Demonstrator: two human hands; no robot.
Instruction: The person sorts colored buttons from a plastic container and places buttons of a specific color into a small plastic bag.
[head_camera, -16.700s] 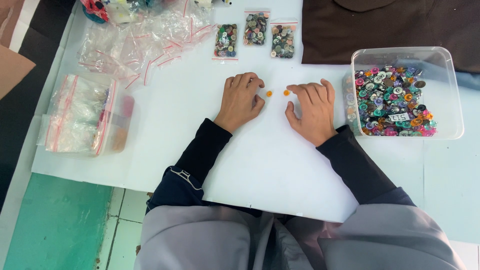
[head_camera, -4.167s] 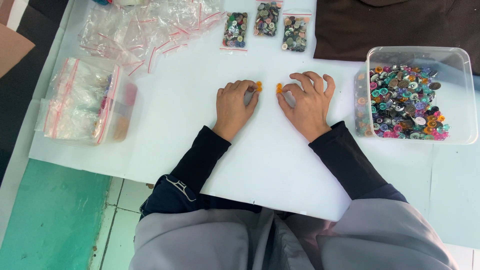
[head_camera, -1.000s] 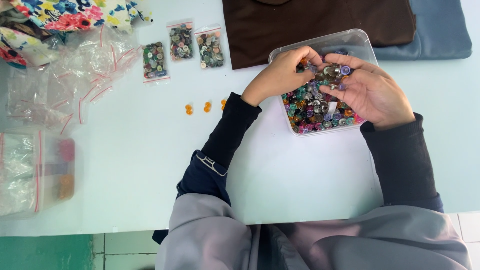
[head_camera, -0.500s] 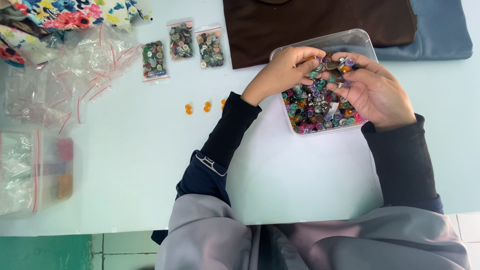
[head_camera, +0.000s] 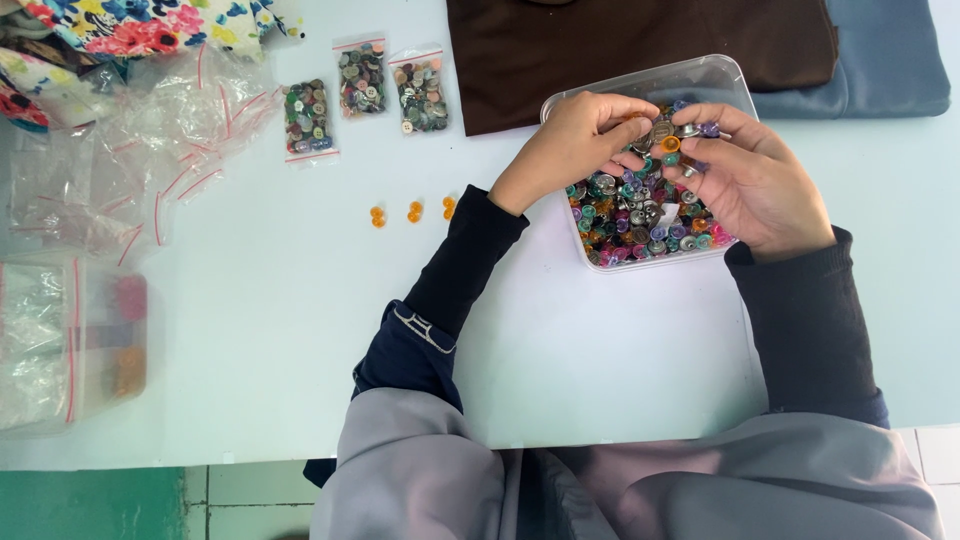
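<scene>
Both my hands hover over a clear plastic container (head_camera: 720, 75) full of mixed coloured and silver buttons. My left hand (head_camera: 570, 145) curls its fingers down among the buttons at the container's far left part; what it holds is hidden. My right hand (head_camera: 760, 185) faces it from the right, its fingertips pinching a small orange button (head_camera: 670, 143) just above the pile. The fingertips of the two hands nearly meet there. Three orange buttons (head_camera: 414, 211) lie in a row on the white table (head_camera: 300, 330), left of my left forearm.
Three small zip bags of buttons (head_camera: 361, 80) lie at the back. A heap of empty zip bags (head_camera: 150, 150) and a clear bag (head_camera: 60, 340) sit at left. Brown cloth (head_camera: 620, 45), blue-grey cloth (head_camera: 880, 60) and floral fabric (head_camera: 120, 25) line the far edge.
My hands left the orange buttons on the table and went to the container. In the last second the fingers shifted among the buttons and an orange one came up between the fingertips.
</scene>
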